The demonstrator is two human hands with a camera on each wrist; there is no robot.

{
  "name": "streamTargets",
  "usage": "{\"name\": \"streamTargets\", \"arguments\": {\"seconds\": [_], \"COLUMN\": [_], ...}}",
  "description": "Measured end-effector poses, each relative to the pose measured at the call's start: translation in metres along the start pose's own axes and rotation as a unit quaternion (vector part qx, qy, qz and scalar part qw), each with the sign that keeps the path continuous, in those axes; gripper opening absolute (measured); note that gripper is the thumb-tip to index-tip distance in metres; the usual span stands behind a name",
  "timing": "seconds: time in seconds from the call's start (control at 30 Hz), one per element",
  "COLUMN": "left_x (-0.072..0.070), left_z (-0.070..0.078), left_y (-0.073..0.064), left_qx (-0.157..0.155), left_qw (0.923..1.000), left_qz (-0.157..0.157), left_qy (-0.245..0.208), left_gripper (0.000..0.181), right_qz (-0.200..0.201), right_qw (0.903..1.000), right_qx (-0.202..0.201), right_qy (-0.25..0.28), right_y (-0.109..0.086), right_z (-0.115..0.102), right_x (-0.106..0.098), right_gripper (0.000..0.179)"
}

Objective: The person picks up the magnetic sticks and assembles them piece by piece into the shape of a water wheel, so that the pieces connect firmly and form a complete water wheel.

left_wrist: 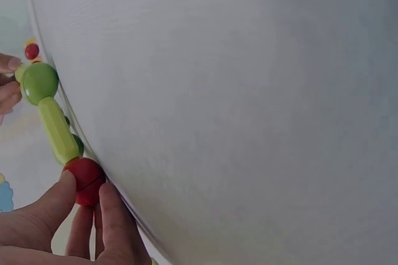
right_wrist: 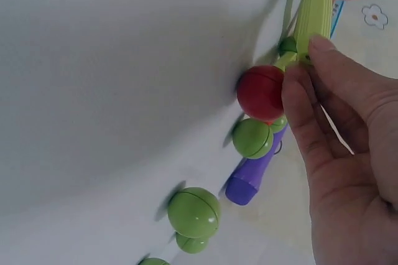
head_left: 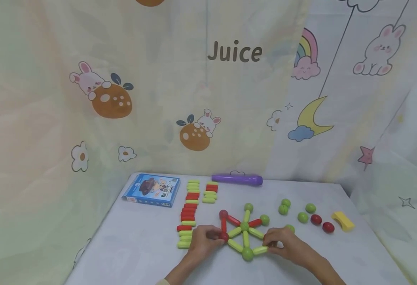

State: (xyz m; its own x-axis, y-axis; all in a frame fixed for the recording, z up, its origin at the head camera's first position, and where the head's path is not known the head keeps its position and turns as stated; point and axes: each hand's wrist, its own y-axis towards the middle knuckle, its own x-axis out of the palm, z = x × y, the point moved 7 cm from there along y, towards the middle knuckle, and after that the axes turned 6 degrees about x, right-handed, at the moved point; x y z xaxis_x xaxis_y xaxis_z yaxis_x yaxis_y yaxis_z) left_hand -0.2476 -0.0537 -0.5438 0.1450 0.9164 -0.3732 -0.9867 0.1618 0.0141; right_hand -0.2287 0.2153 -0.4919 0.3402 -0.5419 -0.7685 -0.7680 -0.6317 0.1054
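A wheel-like figure of building rods and balls lies on the white table, with a green ball (head_left: 244, 226) at its hub. My left hand (head_left: 205, 240) pinches the red ball (left_wrist: 87, 181) at its left corner between thumb and fingers. A yellow-green rod (left_wrist: 58, 129) runs from that ball to the green ball (head_left: 247, 253) at the near corner. On that near ball's other side, my right hand (head_left: 289, 244) pinches the free end of another yellow-green rod (right_wrist: 313, 19). Close by the right fingertips is a second red ball (right_wrist: 261, 94), mostly hidden in the head view.
Red and yellow-green rods (head_left: 188, 218) stand in two columns left of the figure. Loose green balls (head_left: 302, 217) and red balls (head_left: 328, 227) lie to the right, beside a yellow arch block (head_left: 343, 221). A blue box (head_left: 153, 190) and a purple microphone-shaped object (head_left: 237, 180) lie at the back.
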Motion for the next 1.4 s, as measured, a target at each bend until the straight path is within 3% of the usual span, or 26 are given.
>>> {"name": "streamTargets", "arguments": {"seconds": [0.17,0.4,0.57,0.63,1.03,1.4], "left_x": [-0.001,0.0,0.001,0.001,-0.002,-0.002], "left_z": [0.0,0.0,-0.001,-0.001,-0.001,0.003], "left_y": [0.0,0.001,0.001,0.002,0.005,0.004], "left_qx": [0.005,0.011,0.01,0.01,0.005,0.012], "left_qw": [1.0,0.9999,0.9999,0.9999,0.9999,0.9999], "left_qz": [0.003,0.001,-0.001,-0.002,0.007,0.007], "left_qy": [0.0,-0.002,0.001,0.004,0.012,0.008], "left_gripper": [0.026,0.026,0.025,0.025,0.024,0.024], "right_qz": [0.036,0.089,0.115,0.117,0.124,0.126], "right_qw": [0.9971,0.9919,0.9836,0.9821,0.9816,0.982], "right_qx": [0.032,0.037,0.081,0.101,0.131,0.136], "right_qy": [-0.059,-0.083,-0.113,-0.107,-0.063,-0.036], "right_y": [0.002,-0.002,-0.007,-0.008,-0.008,-0.011], "right_z": [0.005,0.011,0.01,0.013,0.024,0.021], "right_x": [0.001,0.002,-0.002,-0.002,0.007,0.011], "right_gripper": [0.023,0.029,0.031,0.032,0.029,0.032]}}
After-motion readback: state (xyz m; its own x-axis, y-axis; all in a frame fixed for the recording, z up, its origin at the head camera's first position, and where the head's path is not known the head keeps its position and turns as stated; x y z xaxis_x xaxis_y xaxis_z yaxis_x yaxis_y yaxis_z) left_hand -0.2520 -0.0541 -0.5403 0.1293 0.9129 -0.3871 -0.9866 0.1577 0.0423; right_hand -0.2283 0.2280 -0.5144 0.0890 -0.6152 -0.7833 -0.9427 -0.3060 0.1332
